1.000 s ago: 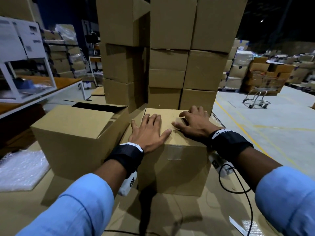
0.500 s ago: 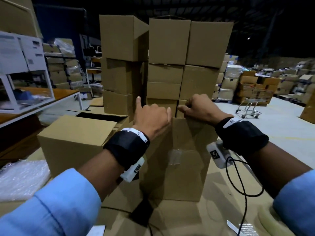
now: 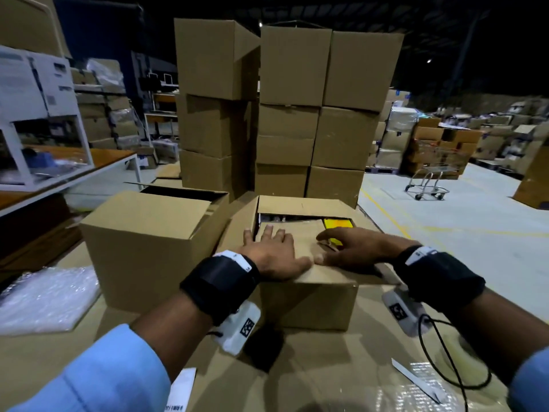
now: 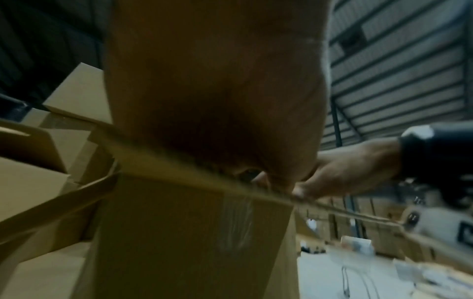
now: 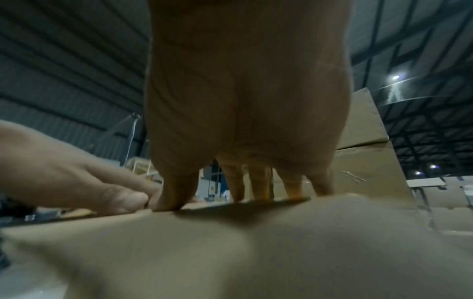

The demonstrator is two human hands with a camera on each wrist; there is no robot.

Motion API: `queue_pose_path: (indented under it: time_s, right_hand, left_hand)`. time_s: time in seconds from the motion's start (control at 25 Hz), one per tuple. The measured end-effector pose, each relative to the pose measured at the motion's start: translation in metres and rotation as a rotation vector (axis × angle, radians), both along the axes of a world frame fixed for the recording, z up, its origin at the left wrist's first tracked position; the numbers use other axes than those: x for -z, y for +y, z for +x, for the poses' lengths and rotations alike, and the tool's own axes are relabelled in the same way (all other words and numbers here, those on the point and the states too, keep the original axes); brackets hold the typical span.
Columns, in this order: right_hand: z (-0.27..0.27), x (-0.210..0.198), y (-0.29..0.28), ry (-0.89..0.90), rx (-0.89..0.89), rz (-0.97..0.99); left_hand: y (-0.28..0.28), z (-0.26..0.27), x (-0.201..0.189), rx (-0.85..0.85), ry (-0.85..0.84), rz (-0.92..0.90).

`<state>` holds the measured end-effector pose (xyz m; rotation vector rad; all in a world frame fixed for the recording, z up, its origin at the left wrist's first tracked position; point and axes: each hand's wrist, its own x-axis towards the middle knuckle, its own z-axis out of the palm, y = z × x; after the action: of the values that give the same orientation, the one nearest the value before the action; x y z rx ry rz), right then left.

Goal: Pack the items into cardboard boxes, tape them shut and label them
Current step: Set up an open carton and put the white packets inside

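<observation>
Head view: left hand (image 3: 274,257) and right hand (image 3: 353,248) are lying flat, fingers extended, pressing the near flap (image 3: 332,276) of the small box (image 3: 309,304) on the bench (image 3: 312,379). Far flap (image 3: 300,206) is standing open; yellow item (image 3: 338,223) and brown packet (image 3: 300,233) are showing inside. Open box (image 3: 142,245) is sitting just beside on the left, box stack (image 3: 285,114) behind.

Left wrist view: palm (image 4: 215,97) is bearing on the flap edge.

Right wrist view: fingertips (image 5: 176,200) are touching cardboard, grasping nothing.
</observation>
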<state>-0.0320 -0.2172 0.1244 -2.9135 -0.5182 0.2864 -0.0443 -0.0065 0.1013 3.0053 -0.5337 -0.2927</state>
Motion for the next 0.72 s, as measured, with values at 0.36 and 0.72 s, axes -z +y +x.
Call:
queue_pose_path:
  time_s: [0.36, 0.72]
  right_hand:
    - [-0.010, 0.083, -0.014, -0.485, -0.019, -0.177]
    - [-0.004, 0.108, -0.006, -0.777, 0.083, -0.066]
  left_hand:
    - [0.009, 0.019, 0.076, -0.009, -0.521, -0.028]
    - [0.003, 0.027, 0.094, -0.078, -0.700, -0.083]
